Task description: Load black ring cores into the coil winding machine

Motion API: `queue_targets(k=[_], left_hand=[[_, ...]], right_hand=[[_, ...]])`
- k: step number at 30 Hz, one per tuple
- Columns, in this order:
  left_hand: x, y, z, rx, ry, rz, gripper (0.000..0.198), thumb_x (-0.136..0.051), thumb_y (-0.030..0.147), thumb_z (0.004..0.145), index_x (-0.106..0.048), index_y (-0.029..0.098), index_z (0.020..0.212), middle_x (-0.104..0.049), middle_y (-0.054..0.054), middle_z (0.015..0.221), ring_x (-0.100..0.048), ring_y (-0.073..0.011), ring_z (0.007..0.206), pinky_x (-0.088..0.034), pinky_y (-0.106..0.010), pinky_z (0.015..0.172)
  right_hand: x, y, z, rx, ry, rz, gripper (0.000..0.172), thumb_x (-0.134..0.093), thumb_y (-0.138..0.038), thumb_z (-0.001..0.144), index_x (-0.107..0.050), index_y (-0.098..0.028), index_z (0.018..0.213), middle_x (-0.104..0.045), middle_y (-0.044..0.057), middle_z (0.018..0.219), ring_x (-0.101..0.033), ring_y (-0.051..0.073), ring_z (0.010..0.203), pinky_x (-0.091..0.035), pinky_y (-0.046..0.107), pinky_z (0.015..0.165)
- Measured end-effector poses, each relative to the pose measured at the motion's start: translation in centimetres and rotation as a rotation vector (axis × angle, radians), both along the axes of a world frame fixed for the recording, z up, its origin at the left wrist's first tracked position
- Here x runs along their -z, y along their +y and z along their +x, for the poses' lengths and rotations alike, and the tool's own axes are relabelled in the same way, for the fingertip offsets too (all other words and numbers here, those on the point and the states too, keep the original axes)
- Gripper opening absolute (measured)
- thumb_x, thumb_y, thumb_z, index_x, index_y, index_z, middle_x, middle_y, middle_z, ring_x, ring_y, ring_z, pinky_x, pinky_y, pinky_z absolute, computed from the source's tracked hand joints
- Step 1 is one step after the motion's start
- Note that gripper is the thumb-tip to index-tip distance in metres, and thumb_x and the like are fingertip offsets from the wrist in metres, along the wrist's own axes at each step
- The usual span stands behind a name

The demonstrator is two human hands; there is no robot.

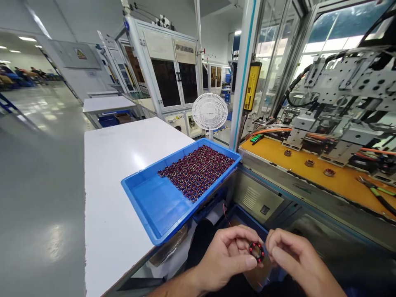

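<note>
1. Firstly, the biggest thing is the machine cell with its orange work surface (337, 177), far ahead and to the right of the right hand; three small wound rings lie on it, well apart from each other.
2. Next in size, the white table (111, 173) runs ahead and to the left of the left hand.
3. On this table, ahead of the left hand, sits a blue tray (148, 202). Its far half is filled with many small dark-red wound parts (198, 169); the near half is bare.
4. A white fan (209, 111) stands well beyond the tray, far from both hands.
5. The left hand (224, 258) is closed narrowly: thumb and fingers pinch a small wound ring (256, 251) by its edge, with the red coils facing up to the camera.
6. The right hand (297, 260) is just beside the ring on its other side, fingers curled. Its fingertips seem to touch the rim, but I cannot tell surely if it grips.
7. A thin red wire (227, 216) rises just above the left hand.
8. To handle this well, I think the ring should be pinched only on the outer rim, lightly, so the fine windings and wire ends are not bent, and kept flat to the eyes while it turns.
</note>
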State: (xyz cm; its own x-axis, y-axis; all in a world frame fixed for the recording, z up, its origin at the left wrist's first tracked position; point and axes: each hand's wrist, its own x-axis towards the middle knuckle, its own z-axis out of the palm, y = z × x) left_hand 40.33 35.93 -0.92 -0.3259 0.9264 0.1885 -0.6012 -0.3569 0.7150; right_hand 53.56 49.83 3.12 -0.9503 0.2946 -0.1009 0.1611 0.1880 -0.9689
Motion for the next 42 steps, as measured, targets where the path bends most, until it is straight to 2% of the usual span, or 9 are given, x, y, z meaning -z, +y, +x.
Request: queue_targets(k=[5, 9, 13, 15, 18, 25, 29, 34, 42], left_hand=[[-0.3, -0.3, -0.1, 0.015, 0.02, -0.005, 0.028, -0.083, 0.014, 0.072, -0.076, 0.021, 0.098, -0.068, -0.003, 0.1, -0.069, -0.0084, 0.075, -0.055, -0.02, 0.071], [-0.2, -0.4, -0.3, 0.074, -0.005, -0.043, 0.03, -0.084, 0.018, 0.071, -0.075, 0.018, 0.099, -0.07, -0.005, 0.1, -0.07, -0.0107, 0.076, -0.055, -0.021, 0.071], [0.0, -0.1, -0.2, 0.121, 0.03, -0.162, 0.033, -0.087, 0.023, 0.067, -0.074, 0.015, 0.097, -0.07, -0.005, 0.091, -0.066, -0.0101, 0.075, -0.054, -0.023, 0.073], [0.0, 0.0, -0.1, 0.144, 0.046, -0.206, 0.035, -0.088, 0.024, 0.066, -0.074, 0.016, 0.096, -0.068, -0.003, 0.084, -0.064, -0.0092, 0.073, -0.053, -0.023, 0.073], [0.0, -0.1, -0.1, 0.138, 0.056, -0.217, 0.035, -0.088, 0.024, 0.066, -0.075, 0.017, 0.097, -0.068, -0.002, 0.088, -0.064, -0.0096, 0.076, -0.053, -0.024, 0.076], [-0.1, 0.2, -0.3, 0.036, 0.063, -0.094, 0.031, -0.085, 0.02, 0.069, -0.077, 0.02, 0.099, -0.067, -0.006, 0.1, -0.066, -0.0108, 0.078, -0.054, -0.025, 0.075], [-0.1, 0.8, 0.0, 0.053, 0.111, -0.038, 0.029, -0.082, 0.017, 0.072, -0.078, 0.023, 0.1, -0.064, -0.005, 0.1, -0.064, -0.0094, 0.079, -0.052, -0.023, 0.076], [-0.5, 1.0, 0.2, 0.101, 0.103, -0.025, 0.03, -0.081, 0.015, 0.073, -0.078, 0.023, 0.102, -0.063, -0.004, 0.101, -0.065, -0.0095, 0.084, -0.051, -0.022, 0.079], [-0.3, 1.1, -0.1, 0.136, 0.031, -0.01, 0.029, -0.083, 0.016, 0.071, -0.077, 0.021, 0.1, -0.064, -0.004, 0.099, -0.069, -0.0104, 0.077, -0.055, -0.022, 0.073]], right_hand=[[-0.7, 0.1, 0.1, 0.013, -0.023, 0.017, 0.051, -0.053, -0.062, 0.091, -0.052, -0.017, 0.066, -0.05, 0.001, 0.065, -0.046, 0.014, 0.062, -0.038, 0.026, 0.06], [-1.3, 1.9, 0.4, 0.03, -0.025, 0.12, 0.038, -0.059, -0.051, 0.091, -0.056, -0.018, 0.071, -0.051, 0.001, 0.07, -0.047, 0.015, 0.066, -0.038, 0.026, 0.061], [-3.3, 2.4, -1.6, -0.118, 0.105, 0.154, 0.022, -0.07, -0.042, 0.086, -0.065, -0.021, 0.09, -0.058, 0.003, 0.09, -0.054, 0.019, 0.085, -0.044, 0.029, 0.079], [-3.9, 2.1, -2.8, -0.216, 0.115, 0.142, 0.021, -0.069, -0.04, 0.087, -0.065, -0.02, 0.084, -0.058, 0.002, 0.092, -0.055, 0.017, 0.085, -0.044, 0.028, 0.081], [-3.6, 1.7, -3.3, -0.189, 0.096, 0.131, 0.031, -0.064, -0.04, 0.092, -0.059, -0.019, 0.071, -0.057, 0.001, 0.084, -0.053, 0.014, 0.078, -0.043, 0.026, 0.074], [-1.3, 1.7, -0.4, 0.017, -0.009, 0.067, 0.033, -0.062, -0.044, 0.091, -0.054, -0.019, 0.072, -0.051, 0.0, 0.074, -0.046, 0.014, 0.07, -0.038, 0.026, 0.064], [-1.9, 1.2, 0.3, -0.002, -0.122, -0.029, 0.03, -0.066, -0.045, 0.086, -0.058, -0.019, 0.074, -0.051, -0.002, 0.068, -0.044, 0.012, 0.064, -0.035, 0.024, 0.058], [-2.9, 1.3, 0.0, -0.05, -0.189, -0.043, 0.03, -0.065, -0.045, 0.085, -0.061, -0.018, 0.074, -0.051, -0.003, 0.065, -0.043, 0.011, 0.062, -0.034, 0.022, 0.057], [-3.4, 1.2, 0.2, -0.112, -0.176, 0.043, 0.025, -0.057, -0.041, 0.089, -0.061, -0.021, 0.076, -0.059, -0.001, 0.073, -0.051, 0.014, 0.071, -0.04, 0.024, 0.065]])
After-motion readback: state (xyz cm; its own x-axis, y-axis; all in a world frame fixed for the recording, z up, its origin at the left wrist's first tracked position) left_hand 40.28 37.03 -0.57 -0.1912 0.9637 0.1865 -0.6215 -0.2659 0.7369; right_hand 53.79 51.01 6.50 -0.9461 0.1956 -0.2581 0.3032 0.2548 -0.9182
